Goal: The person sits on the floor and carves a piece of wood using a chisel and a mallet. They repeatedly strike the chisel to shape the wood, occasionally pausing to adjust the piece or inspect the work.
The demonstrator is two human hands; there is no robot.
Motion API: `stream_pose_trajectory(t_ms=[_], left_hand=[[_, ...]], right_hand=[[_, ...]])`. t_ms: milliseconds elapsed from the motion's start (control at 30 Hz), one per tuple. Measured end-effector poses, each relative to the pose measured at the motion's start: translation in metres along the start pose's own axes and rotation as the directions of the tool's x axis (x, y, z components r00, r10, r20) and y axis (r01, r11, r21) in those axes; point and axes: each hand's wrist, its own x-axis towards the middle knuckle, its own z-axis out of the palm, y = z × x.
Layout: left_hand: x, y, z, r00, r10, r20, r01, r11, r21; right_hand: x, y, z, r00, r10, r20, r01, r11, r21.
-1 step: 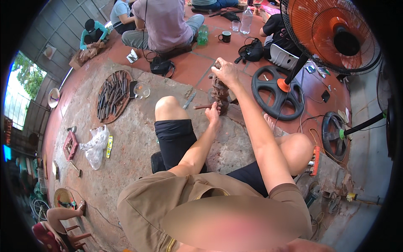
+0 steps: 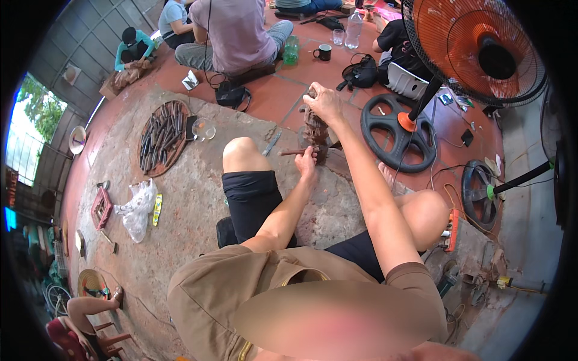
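A dark brown carved piece [image 2: 315,127], wooden by its look, stands upright in front of me, beyond my bent knees. My right hand [image 2: 326,104] is closed at its top, gripping something I cannot make out. Lower down, beside the base of the carving, my left hand [image 2: 306,159] is wrapped round a brown stick [image 2: 290,153] that juts out to the left. The far end of this stick is hidden by the fingers and the carving.
Left on the concrete are a round tray [image 2: 158,173] of dark rod-shaped tools, a plastic bag [image 2: 137,210] and a pink basket [image 2: 102,207]. An orange fan [image 2: 481,54] on a black wheel-like base [image 2: 397,157] stands at right. Other people sit at the back.
The stick and my left hand have shifted very slightly; my right hand stays at the top of the carving.
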Motion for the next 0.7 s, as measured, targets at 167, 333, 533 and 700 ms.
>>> stream_pose_trajectory(t_ms=[167, 333, 533, 700], left_hand=[[-0.008, 0.001, 0.001, 0.999, 0.009, 0.039, -0.010, 1.000, 0.027], [-0.019, 0.005, 0.007, 0.998, 0.037, 0.047, -0.037, 0.999, 0.002], [-0.022, 0.001, 0.006, 0.995, 0.038, 0.093, -0.036, 0.999, -0.028], [-0.025, -0.002, 0.008, 0.995, 0.036, 0.090, -0.034, 0.999, -0.024]], right_hand=[[0.002, 0.005, -0.004, 0.998, 0.048, 0.037, -0.049, 0.999, 0.020], [0.005, 0.018, 0.000, 0.999, -0.004, -0.037, 0.005, 0.999, 0.037], [0.006, 0.014, -0.008, 0.996, 0.036, 0.082, -0.043, 0.996, 0.075], [0.003, 0.014, -0.015, 0.994, -0.008, 0.109, -0.006, 0.992, 0.123]])
